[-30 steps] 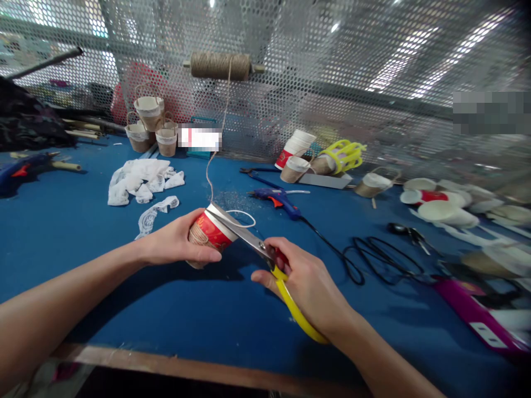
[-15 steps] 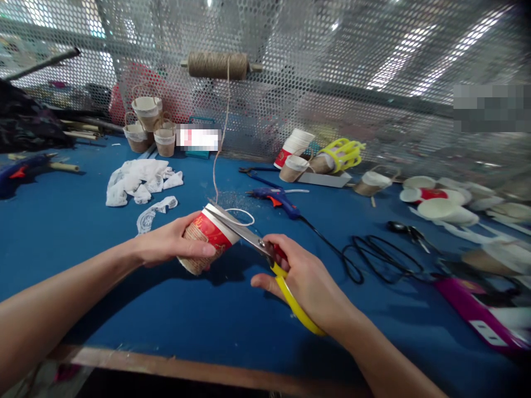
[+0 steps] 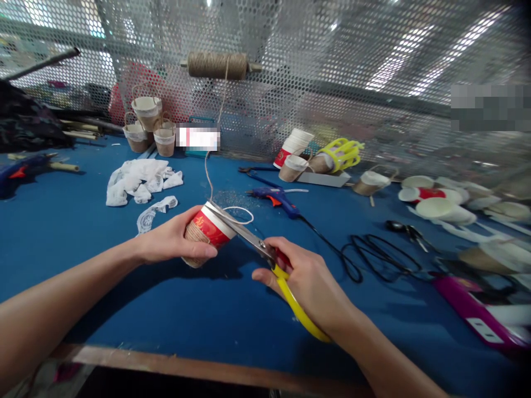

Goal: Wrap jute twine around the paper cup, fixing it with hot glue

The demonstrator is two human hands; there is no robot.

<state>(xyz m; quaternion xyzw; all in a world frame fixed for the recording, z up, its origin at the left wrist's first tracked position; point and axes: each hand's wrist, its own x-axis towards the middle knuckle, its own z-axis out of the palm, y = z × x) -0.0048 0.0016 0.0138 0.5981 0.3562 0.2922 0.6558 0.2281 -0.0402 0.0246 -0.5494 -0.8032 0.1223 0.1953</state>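
A red and white paper cup (image 3: 213,231), its lower part wound with twine, lies tilted in my left hand (image 3: 176,239), which is closed around it. My right hand (image 3: 309,276) grips a pair of scissors (image 3: 295,303) with yellow handles. Their blades lie across the cup near its white rim. A thin white ring (image 3: 250,214), seemingly the cup's rim strip, loops out beyond the blades. From the spool of twine (image 3: 218,66) on the mesh wall, a strand (image 3: 208,176) hangs down to the cup.
White lace (image 3: 139,179) lies left of the cup. Behind it stand several twine-covered cups (image 3: 165,141) with handles. A blue glue gun (image 3: 282,202) rests beyond the scissors, its black cord running right to a purple power strip (image 3: 477,315). Cut paper cups (image 3: 440,209) are heaped at right.
The cup has turned slightly in my left hand, showing more of its red print. The twine strand has swung a little left and slackened. The scissors have barely moved.
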